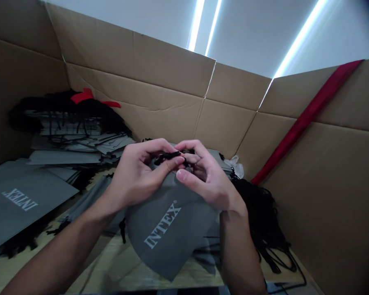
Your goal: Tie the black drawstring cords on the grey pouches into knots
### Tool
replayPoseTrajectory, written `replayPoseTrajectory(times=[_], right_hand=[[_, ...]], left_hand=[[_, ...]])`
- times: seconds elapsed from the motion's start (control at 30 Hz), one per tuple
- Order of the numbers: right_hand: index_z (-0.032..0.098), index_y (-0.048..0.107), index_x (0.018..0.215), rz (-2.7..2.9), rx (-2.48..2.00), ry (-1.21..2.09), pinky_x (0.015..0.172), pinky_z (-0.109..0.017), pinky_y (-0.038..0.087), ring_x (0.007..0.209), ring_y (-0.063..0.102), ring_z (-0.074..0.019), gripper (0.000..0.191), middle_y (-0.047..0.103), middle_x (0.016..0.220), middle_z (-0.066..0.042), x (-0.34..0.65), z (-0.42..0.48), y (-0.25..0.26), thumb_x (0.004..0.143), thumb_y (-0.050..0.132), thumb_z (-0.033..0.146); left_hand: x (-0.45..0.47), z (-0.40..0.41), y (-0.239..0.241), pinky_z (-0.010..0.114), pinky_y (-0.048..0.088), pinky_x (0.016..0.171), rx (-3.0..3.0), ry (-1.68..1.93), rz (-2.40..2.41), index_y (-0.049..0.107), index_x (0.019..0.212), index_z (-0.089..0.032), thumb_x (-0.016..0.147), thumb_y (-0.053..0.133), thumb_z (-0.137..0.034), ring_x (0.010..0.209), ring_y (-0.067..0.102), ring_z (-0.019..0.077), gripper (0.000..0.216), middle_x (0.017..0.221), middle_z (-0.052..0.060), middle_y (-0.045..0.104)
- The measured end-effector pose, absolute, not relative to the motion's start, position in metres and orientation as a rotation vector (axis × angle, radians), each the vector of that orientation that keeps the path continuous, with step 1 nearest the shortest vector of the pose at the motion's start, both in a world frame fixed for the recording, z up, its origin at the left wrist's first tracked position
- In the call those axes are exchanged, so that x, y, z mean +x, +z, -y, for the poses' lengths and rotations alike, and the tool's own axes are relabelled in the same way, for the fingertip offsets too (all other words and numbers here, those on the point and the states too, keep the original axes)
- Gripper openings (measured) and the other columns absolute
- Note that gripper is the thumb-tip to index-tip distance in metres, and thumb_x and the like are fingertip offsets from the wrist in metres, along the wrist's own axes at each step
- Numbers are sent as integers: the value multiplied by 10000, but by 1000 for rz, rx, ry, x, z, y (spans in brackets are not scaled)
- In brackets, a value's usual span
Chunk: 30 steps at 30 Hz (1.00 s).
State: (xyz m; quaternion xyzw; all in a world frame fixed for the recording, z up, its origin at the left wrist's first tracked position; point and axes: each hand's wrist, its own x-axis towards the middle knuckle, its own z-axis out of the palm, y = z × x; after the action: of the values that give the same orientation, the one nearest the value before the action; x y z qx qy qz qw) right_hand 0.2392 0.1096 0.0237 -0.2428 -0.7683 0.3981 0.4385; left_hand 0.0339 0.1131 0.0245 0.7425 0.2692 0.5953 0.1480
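Observation:
A grey drawstring bag [172, 229] printed INTEX hangs below my two hands, above the work surface. My left hand [147, 170] pinches a black cord [167, 157] at the bag's top edge between thumb and fingers. Close against it, my right hand [206, 176] has its fingers curled around the cord's other part, thumb bent toward the bag. The fingertips of both hands nearly meet there. Part of the cord and the bag's upper edge are hidden behind the fingers.
At left lie grey INTEX bags [30, 200] and a taller stack of bags [67, 131] topped with black cords and a red strip [83, 96]. A heap of black cords [261, 217] lies at right. Cardboard walls [160, 86] surround the wooden surface [110, 262]; a dark red strap [307, 119] crosses one.

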Motion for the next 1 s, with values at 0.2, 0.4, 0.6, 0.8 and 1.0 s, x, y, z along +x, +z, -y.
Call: replayPoseTrajectory(times=[0.2, 0.4, 0.6, 0.8, 1.0], right_hand=[[202, 774, 1021, 1758, -670, 856, 845, -298, 626, 926, 797, -186, 310, 847, 1002, -49, 244, -120, 25, 937, 937, 452], [221, 864, 1023, 1736, -748, 602, 828, -313, 631, 905, 804, -193, 172, 871, 999, -42, 248, -122, 25, 943, 929, 359], [238, 910, 1039, 1710, -750, 483, 847, -327, 631, 934, 822, -206, 124, 895, 1036, -44, 253, -118, 28, 957, 918, 331], [267, 902, 1064, 1699, -713, 450, 865, -301, 634, 946, 824, -185, 110, 887, 1039, -13, 257, -106, 31, 956, 924, 277], [246, 847, 1004, 1680, -726, 467, 767, -263, 621, 856, 800, -169, 191, 839, 941, 10, 259, -94, 33, 876, 973, 181]], left_hand=[[32, -114, 33, 245, 463, 592, 2098, 1603, -923, 797, 904, -170, 949, 825, -349, 680, 638, 149, 187, 795, 17, 776], [20, -118, 30, 273, 486, 635, 2165, 1379, -905, 626, 1073, -208, 988, 620, -352, 704, 560, 165, 167, 810, -16, 601], [8, -122, 21, 270, 506, 649, 2159, 1341, -803, 563, 1118, -247, 1115, 543, -339, 785, 561, 181, 94, 949, 18, 610], [12, -113, 30, 217, 486, 620, 2053, 1176, -638, 576, 1107, -237, 1153, 564, -255, 750, 618, 144, 51, 880, 6, 705], [14, -118, 31, 206, 541, 590, 1935, 1171, -575, 586, 1077, -229, 1074, 747, -290, 720, 766, 169, 172, 882, 34, 843]])
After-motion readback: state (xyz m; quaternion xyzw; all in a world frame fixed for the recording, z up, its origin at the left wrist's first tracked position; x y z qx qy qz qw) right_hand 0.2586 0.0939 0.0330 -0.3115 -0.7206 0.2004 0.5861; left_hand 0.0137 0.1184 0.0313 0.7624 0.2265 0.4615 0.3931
